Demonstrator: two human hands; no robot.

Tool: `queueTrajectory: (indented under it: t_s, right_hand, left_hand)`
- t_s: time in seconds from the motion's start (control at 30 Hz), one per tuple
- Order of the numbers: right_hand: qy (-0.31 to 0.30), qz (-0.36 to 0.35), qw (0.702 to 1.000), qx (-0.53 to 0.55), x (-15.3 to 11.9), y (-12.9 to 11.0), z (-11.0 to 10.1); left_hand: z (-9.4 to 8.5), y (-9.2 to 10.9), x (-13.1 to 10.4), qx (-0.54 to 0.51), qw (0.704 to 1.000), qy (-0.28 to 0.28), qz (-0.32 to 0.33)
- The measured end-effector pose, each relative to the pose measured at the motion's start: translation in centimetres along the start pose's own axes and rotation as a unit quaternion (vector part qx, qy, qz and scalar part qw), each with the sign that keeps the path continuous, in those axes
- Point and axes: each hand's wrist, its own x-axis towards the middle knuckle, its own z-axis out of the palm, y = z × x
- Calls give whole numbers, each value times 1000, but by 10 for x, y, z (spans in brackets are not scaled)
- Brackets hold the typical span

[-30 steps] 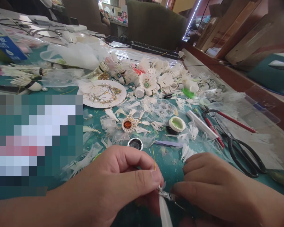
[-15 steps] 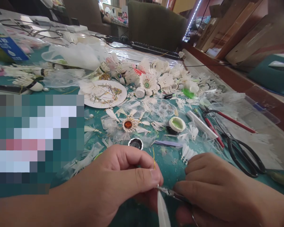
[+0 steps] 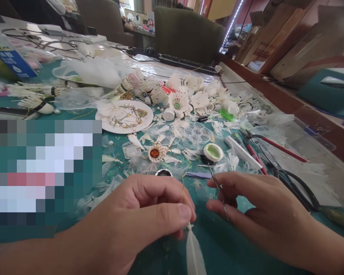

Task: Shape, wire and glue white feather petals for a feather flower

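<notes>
Head view: our left hand (image 3: 143,221) pinches a white feather (image 3: 195,254), bottom centre of frame, gold strand (image 3: 184,189) poking up above. Our right hand (image 3: 260,214), lower right, loosely curled, grips a thin metal tool (image 3: 217,186).

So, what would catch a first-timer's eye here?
Up close, the left hand pinches a white feather while the right hand holds a slim metal tool. Beyond, an orange-red disc stands out near the view's centre. Behind it spreads a heap of white shuttlecocks, with a white plate of pearly beads toward the left.
</notes>
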Motion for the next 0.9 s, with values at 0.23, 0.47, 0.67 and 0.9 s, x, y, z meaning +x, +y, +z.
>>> queueTrajectory:
  t_s: [0.23, 0.47, 0.67, 0.9]
  right_hand:
    - [-4, 6, 996, -94, 3, 1, 4]
    - [-27, -76, 986, -145, 2, -3, 3]
    - [-89, -39, 988, -119, 1, -4, 4]
    - [-177, 126, 975, 38, 9, -3, -3]
  left_hand:
    - [3, 3, -3, 47, 983, 115, 136]
    - [7, 3, -2, 67, 948, 219, 220]
    - [9, 5, -1, 60, 947, 240, 206]
    - [12, 9, -2, 31, 947, 245, 206]
